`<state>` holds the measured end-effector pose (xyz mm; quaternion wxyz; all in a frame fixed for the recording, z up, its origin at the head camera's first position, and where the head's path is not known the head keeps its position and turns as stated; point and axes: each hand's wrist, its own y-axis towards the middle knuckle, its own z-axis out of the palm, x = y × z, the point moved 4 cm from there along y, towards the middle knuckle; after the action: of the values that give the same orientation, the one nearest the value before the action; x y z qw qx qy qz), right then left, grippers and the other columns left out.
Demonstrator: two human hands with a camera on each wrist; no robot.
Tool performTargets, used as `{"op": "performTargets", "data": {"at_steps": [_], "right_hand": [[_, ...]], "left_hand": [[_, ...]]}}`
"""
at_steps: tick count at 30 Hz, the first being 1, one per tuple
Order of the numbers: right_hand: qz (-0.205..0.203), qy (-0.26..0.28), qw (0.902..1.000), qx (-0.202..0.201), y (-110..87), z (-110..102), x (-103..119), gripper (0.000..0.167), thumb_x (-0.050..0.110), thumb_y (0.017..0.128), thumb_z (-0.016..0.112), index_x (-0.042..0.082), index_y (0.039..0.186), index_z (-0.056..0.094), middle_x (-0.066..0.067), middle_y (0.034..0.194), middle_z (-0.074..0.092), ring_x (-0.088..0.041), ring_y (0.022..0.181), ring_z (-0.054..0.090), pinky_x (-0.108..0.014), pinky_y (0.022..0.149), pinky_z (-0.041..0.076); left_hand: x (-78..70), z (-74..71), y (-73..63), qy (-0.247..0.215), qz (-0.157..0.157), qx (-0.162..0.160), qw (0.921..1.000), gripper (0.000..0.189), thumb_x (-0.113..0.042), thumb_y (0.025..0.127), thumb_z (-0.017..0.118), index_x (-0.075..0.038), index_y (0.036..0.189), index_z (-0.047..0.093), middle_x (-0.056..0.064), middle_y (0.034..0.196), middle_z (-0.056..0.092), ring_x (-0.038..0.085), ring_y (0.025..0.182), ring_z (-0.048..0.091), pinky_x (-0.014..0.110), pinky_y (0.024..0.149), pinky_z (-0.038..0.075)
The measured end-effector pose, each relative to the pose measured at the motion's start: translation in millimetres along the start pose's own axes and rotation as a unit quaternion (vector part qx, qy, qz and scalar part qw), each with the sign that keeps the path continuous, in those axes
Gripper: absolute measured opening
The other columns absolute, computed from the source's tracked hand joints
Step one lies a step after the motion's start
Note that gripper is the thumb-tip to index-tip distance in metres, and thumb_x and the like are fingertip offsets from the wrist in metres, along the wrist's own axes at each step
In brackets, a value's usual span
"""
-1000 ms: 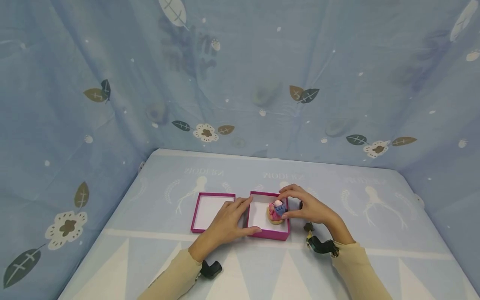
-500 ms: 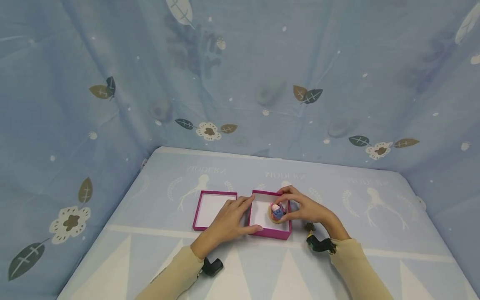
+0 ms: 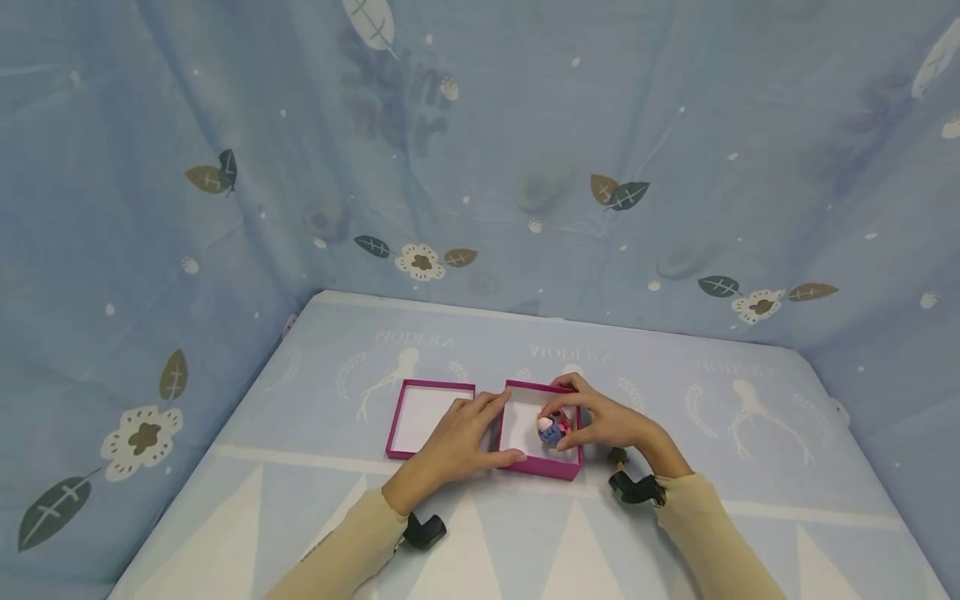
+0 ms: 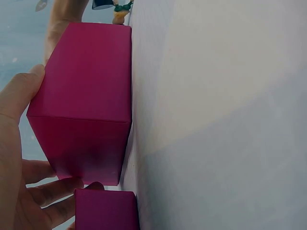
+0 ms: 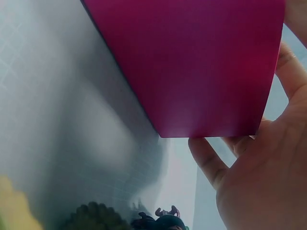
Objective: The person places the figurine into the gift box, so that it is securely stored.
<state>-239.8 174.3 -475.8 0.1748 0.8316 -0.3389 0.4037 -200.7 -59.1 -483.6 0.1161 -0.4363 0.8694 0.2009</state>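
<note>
My right hand point(image 3: 603, 419) pinches a small pink and blue figurine point(image 3: 552, 428) between thumb and fingers, inside the white-lined magenta box point(image 3: 540, 468). The figurine is tilted, its blue part toward the lower left and pink to the right. My left hand point(image 3: 461, 439) holds the box's left end, its thumb at the front rim and its fingers along the left side. In the left wrist view that thumb presses the upper edge of the box point(image 4: 86, 72). The right wrist view shows the box's outer wall point(image 5: 192, 67) and the right hand point(image 5: 264, 163) beyond it, with the figurine hidden.
A shallow magenta lid point(image 3: 438, 384), white inside, lies left of the box, partly behind the left hand. Small dark and yellow objects point(image 3: 618, 456) sit right of the box. Wrist devices point(image 3: 425, 532) hang under both forearms. Patterned blue curtain point(image 3: 487, 150) stands behind the table.
My right hand has turned and tipped the figurine: its blue part has swung to the left and its tan base is no longer visible. The left hand and the box stay put.
</note>
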Motion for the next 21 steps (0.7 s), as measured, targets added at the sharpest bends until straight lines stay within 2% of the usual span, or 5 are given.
{"op": "performTargets", "data": {"at_steps": [10, 21], "right_hand": [[-0.019, 0.004, 0.9996, 0.023, 4.1, 0.9, 2.5, 0.039, 0.026, 0.076, 0.084, 0.028, 0.112, 0.071, -0.014, 0.143, 0.031, -0.034, 0.133, 0.026, -0.062, 0.102, 0.031], [-0.025, 0.014, 0.9984, 0.05, 5.3, 1.5, 5.3, 0.039, 0.025, 0.075, 0.085, 0.025, 0.112, 0.072, -0.02, 0.146, 0.028, -0.036, 0.135, 0.02, -0.066, 0.101, 0.031]], "left_hand": [[1.0, 0.1, 0.2, -0.004, -0.01, 0.01, 0.9999, 0.094, -0.068, 0.08, 0.065, -0.012, 0.151, 0.038, 0.006, 0.135, 0.055, 0.02, 0.118, 0.056, 0.04, 0.1, 0.04], [2.2, 0.7, 0.4, -0.004, -0.009, 0.007, 0.9999, 0.095, -0.067, 0.08, 0.065, -0.012, 0.151, 0.038, 0.007, 0.137, 0.054, 0.021, 0.119, 0.056, 0.041, 0.1, 0.04]]}}
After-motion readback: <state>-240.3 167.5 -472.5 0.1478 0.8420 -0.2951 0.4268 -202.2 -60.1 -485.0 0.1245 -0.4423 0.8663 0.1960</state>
